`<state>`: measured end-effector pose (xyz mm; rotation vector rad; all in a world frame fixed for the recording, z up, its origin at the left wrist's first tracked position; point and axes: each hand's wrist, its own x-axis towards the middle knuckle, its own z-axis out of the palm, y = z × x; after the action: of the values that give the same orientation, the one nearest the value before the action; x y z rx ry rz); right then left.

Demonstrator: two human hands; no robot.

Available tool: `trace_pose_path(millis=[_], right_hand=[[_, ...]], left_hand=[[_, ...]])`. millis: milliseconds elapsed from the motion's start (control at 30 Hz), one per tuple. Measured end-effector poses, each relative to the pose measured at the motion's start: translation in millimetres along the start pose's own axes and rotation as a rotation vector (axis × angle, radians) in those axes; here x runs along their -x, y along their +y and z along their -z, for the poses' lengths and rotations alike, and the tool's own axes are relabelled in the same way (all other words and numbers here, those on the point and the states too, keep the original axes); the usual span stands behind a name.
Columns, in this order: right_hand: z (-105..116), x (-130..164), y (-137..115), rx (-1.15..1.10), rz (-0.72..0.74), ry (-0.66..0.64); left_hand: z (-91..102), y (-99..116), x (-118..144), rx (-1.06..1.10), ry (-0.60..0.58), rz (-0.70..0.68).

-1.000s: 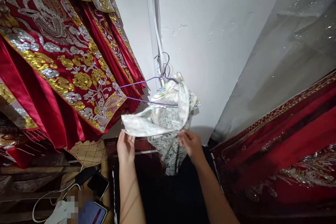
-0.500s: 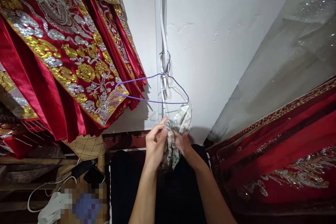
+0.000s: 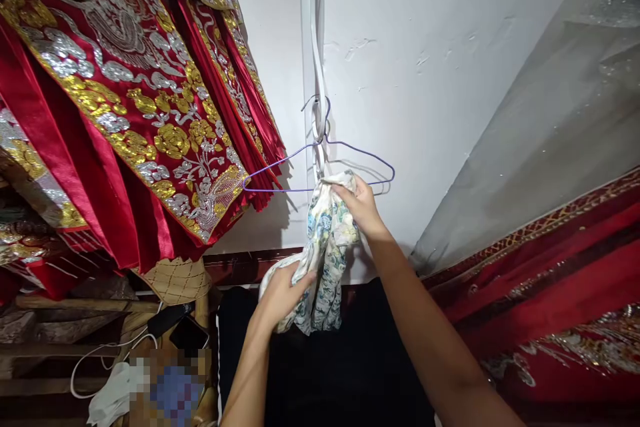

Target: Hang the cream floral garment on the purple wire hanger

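A purple wire hanger (image 3: 270,190) hangs by its hook from a white cord (image 3: 319,67) in front of the wall. Over its bottom bar drapes a white scarf-like cloth with blue and green flowers (image 3: 333,267). My right hand (image 3: 361,205) pinches the cloth's top fold at the bar, thumb in front. Lower down on the left, my left hand (image 3: 285,293) grips a bunched part of the same cloth. Some of its fingers are hidden behind the fabric.
Red garments with gold and silver embroidery (image 3: 170,140) hang on the left. Red embroidered fabric (image 3: 575,300) under clear plastic (image 3: 540,107) stands on the right. At the lower left, a phone (image 3: 189,335), a white cable (image 3: 75,373) and a white cloth (image 3: 117,390) lie on a wooden surface.
The cloth has spread from a bunch in both hands to hang over the hanger's bar. My right hand rose to the bar; my left moved lower left. The hanger swung right.
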<state>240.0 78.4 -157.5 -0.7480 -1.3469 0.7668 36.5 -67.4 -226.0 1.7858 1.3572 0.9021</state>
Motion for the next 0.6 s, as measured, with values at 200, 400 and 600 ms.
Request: trace_pose_path(millis=[200, 400, 600], right_hand=[[35.3, -11.2, 14.5, 0.385, -0.113, -0.175], [81.3, -7.9, -19.0, 0.577, -0.009, -0.192], [99.7, -7.8, -39.8, 0.642, 0.008, -0.156]], left_hand=[[62.8, -21.8, 10.3, -0.203, 0.080, 0.079], [98.1, -29.9, -13.3, -0.371, -0.015, -0.059], [114.6, 13.2, -62.4, -0.370, 0.223, -0.353]])
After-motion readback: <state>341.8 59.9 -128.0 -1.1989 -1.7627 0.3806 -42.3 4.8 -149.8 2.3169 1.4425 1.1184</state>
